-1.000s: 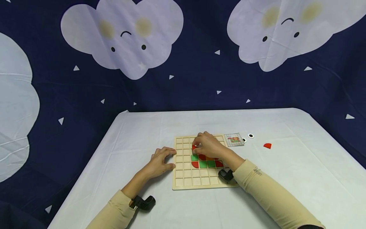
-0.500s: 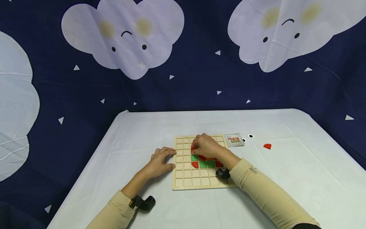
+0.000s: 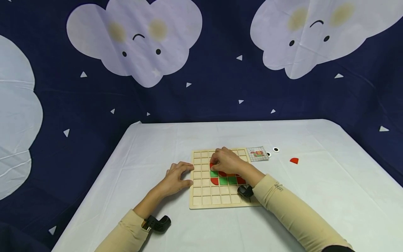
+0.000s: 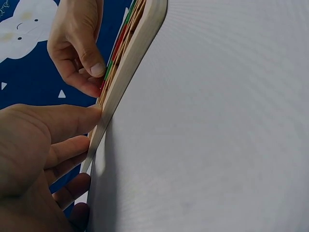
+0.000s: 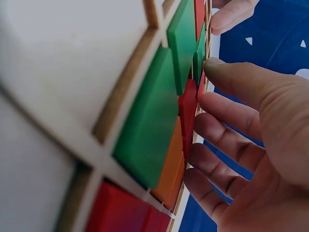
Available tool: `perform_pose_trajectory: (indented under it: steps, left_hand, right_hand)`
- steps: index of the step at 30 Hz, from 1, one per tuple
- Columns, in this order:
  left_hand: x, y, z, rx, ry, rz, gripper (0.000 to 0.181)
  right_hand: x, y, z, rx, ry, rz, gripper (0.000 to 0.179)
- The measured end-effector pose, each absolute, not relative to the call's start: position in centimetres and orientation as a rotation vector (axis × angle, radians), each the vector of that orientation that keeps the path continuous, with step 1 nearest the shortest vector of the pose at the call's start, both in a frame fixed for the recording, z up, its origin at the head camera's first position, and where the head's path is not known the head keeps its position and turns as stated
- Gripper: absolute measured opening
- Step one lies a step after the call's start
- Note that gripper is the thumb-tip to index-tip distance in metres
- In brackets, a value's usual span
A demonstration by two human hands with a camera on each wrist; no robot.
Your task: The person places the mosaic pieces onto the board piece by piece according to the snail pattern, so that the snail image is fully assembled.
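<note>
My left hand (image 3: 173, 180) rests its thumb and fingertips against the left edge of a wooden grid board (image 3: 201, 200), its fingers loosely extended. Over the board's middle, my right hand (image 3: 227, 161) pinches a red quarter-round tile (image 3: 211, 165) between thumb and index finger, at a cell just above a green square tile (image 3: 213, 174). More tiles lie in the grid: a red quarter-round tile (image 3: 214, 181), green squares (image 3: 232, 180) and an orange tile (image 5: 173, 166), partly hidden by my right hand in the head view.
A small pattern card (image 3: 258, 154) lies at the board's upper right corner. Beside it are two white round pieces with black centres (image 3: 276, 149). Farther right, a loose red quarter-round tile (image 3: 294, 160) lies on the white cloth.
My right hand and forearm have shifted slightly left, bringing the red tile a little to the left, then held nearly still. My left hand has stayed at the board's edge.
</note>
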State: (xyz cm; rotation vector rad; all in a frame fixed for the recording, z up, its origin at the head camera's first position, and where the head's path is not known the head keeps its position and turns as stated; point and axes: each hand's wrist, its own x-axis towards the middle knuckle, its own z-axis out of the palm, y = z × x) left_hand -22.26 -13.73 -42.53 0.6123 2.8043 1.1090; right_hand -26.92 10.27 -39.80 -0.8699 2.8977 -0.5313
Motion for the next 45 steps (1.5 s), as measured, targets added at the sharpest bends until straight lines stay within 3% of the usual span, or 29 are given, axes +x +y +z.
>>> perform_pose_trajectory:
  steps: [18,35,45]
  left_hand:
    - [-22.3,-13.6,-42.5,0.611,2.804,1.113,0.049]
    - [-22.3,-13.6,-42.6,0.598,2.799,1.122,0.049]
    - [-22.2,-13.5,-42.5,0.575,2.798,1.119,0.049]
  right_hand:
    - [-26.3,14.0,-37.3,-0.797,3.024,-0.648,0.028]
    - [-23.9,27.7,-37.0,-0.469,3.208,-0.743,0.031]
    - [-23.5,33.4,-39.0,-0.275,3.225,-0.7,0.038]
